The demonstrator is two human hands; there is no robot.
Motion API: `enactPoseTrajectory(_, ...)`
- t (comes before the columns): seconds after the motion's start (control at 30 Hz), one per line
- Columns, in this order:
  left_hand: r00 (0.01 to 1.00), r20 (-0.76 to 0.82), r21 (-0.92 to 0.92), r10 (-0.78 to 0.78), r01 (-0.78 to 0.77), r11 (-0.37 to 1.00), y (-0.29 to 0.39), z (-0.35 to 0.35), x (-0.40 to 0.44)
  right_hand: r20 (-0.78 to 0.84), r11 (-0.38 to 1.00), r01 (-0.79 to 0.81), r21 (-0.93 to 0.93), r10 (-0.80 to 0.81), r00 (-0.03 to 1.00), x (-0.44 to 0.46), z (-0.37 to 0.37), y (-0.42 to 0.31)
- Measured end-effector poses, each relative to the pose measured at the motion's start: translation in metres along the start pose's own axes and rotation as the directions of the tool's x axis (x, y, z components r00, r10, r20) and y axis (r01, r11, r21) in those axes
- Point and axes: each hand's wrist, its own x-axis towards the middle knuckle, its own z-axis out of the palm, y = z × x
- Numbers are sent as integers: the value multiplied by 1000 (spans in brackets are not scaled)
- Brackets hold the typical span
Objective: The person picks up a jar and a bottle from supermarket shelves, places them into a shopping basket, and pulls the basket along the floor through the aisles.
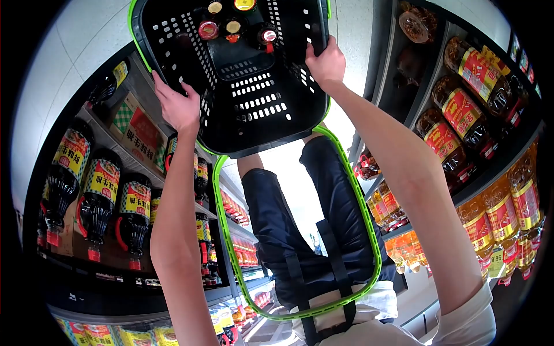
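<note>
A black plastic shopping basket (254, 124) with slotted walls and a green rim is in front of my legs. My left hand (178, 105) grips its left rim, the thumb on the inside and fingers along the outer edge. On the right rim, my right hand (326, 62) is closed round the edge, some fingers hidden. Several bottles stand inside at the far end, seen from above; among them are a red-capped bottle (208, 30) and a yellow-topped one (244, 4). The green basket handle (375, 230) hangs down toward my waist, touched by neither hand.
To my left, shelves hold dark soy sauce bottles (99, 185) and a printed carton (138, 128). Shelves to my right carry large oil bottles (461, 112), with more golden oil bottles (497, 213) on another level. Pale floor (86, 34) shows beyond the basket.
</note>
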Motion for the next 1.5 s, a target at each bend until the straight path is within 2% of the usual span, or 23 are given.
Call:
enactPoseTrajectory(0.6, 1000, 23, -17, -14, 14, 1000, -1, 0, -1, 53, 999, -31, -22, 32, 998, 0, -1, 0)
enactPoseTrajectory(1.5, 999, 40, -74, -26, 29, 997, -4, -4, -2, 19, 1000, -16, -21, 16, 1000, -2, -2, -2)
